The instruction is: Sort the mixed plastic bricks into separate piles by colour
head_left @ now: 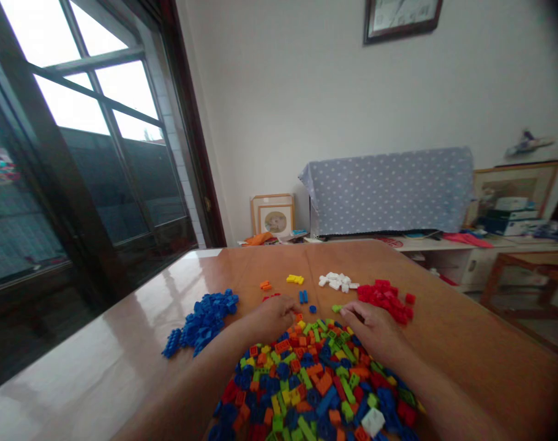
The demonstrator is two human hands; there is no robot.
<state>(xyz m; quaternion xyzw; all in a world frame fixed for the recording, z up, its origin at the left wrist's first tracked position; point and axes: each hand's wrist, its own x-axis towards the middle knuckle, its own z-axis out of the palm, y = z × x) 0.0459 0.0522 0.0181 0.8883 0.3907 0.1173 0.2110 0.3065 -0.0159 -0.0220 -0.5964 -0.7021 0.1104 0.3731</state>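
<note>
A large heap of mixed bricks [306, 380] lies at the near middle of the table. My left hand [276, 317] is over its far left edge, fingers bent together near an orange brick; what they hold, if anything, is hidden. My right hand [368, 324] is at the far right edge of the heap, its thumb and fingertips on a lime green brick [337, 309]. Blue bricks [209, 318] form a pile on the left, red bricks [385, 297] on the right. White bricks [337, 281], yellow bricks [295, 279] and orange bricks [266, 285] sit farther back.
Two small blue bricks [303, 297] and a round blue piece [312, 309] lie between my hands. The wooden table [242, 269] reaches toward a low cabinet behind it. A wooden stool [527, 269] stands at the right, a glass door at the left.
</note>
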